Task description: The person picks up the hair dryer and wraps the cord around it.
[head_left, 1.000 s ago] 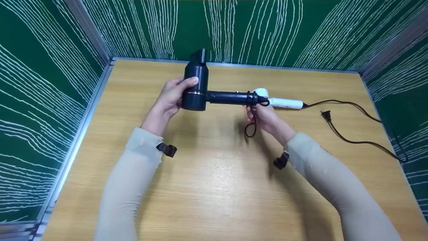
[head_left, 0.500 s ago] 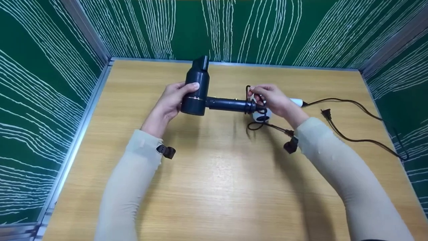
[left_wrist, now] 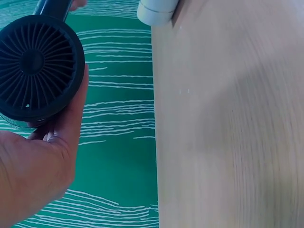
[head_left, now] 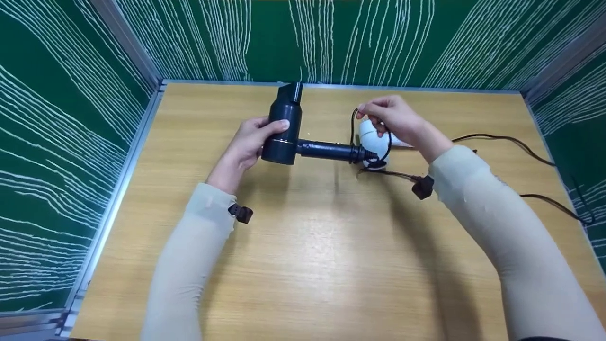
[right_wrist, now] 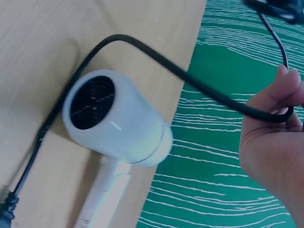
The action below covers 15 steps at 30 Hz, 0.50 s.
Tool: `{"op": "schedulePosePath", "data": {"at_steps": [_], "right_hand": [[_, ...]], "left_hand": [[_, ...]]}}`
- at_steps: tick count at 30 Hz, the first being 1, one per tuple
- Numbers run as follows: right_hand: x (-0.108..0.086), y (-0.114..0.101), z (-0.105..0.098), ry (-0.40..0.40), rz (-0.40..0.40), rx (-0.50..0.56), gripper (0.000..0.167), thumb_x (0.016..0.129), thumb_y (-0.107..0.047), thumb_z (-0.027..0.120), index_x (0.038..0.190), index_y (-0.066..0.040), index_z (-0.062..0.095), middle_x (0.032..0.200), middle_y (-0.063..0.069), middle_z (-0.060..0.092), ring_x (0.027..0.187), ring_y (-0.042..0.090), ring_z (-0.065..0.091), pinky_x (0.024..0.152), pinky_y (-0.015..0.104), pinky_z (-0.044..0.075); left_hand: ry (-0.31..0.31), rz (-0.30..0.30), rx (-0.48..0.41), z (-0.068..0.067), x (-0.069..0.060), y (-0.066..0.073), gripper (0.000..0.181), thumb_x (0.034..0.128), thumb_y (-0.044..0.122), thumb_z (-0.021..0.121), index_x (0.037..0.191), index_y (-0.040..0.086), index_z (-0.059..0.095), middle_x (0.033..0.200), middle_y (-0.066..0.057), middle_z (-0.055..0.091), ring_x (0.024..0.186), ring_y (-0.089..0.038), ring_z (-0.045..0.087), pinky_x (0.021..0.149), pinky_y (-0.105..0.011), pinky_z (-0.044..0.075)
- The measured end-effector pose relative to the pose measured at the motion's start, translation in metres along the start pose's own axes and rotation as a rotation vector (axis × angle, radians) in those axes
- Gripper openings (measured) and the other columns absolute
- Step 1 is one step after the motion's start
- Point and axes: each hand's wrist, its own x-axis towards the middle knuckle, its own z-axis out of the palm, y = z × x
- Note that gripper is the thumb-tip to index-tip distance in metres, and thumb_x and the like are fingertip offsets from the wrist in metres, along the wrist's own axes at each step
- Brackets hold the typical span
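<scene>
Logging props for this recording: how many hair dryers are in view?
2. The black hair dryer is in the left hand; the white hair dryer lies on the table near the right hand, partly hidden in the head view. No others show, though one could be hidden.

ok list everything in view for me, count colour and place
table: one, light brown, across the head view
walls: three, green with white lines, left, back and right
metal edging: several lengths, grey, along the table's edges and wall corners
black hair dryer: one, black, held up over the table
first cord: one, black, looping from that dryer's handle
plug: one, black, at the first cord's end
white hair dryer: one, white, lying on the table
second cord: apparently one, dark, two stretches near the table's right edge
wrist cameras: two, black, one per cuff
sleeves: two, pale grey-green, both forearms
left hand: one, bare, gripping the black hair dryer
right hand: one, bare, pinching the first cord
</scene>
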Motion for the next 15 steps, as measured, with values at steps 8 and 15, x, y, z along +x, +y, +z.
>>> {"op": "schedulePosePath", "data": {"at_steps": [8, 15], "right_hand": [[-0.003, -0.021, 0.003, -0.051, -0.068, -0.082, 0.027, 0.109, -0.026, 0.064, 0.111, -0.003, 0.078, 0.068, -0.001, 0.055, 0.056, 0.010, 0.044, 0.051, 0.023, 0.049], [-0.011, -0.032, 0.008, -0.082, -0.090, -0.148, 0.030, 0.110, -0.028, 0.062, 0.114, -0.001, 0.076, 0.069, -0.001, 0.052, 0.057, 0.010, 0.048, 0.053, 0.024, 0.050]], "left_hand": [[0.035, -0.002, 0.035, 0.001, 0.004, -0.004, 0.055, 0.0973, 0.031, 0.079, 0.142, 0.003, 0.064, 0.134, -0.019, 0.067, 0.118, -0.033, 0.066, 0.106, -0.045, 0.055], [0.067, -0.023, 0.042, 0.003, 0.007, -0.006, 0.059, 0.0967, 0.034, 0.081, 0.144, 0.005, 0.063, 0.135, -0.017, 0.066, 0.119, -0.032, 0.066, 0.106, -0.043, 0.055]]}}
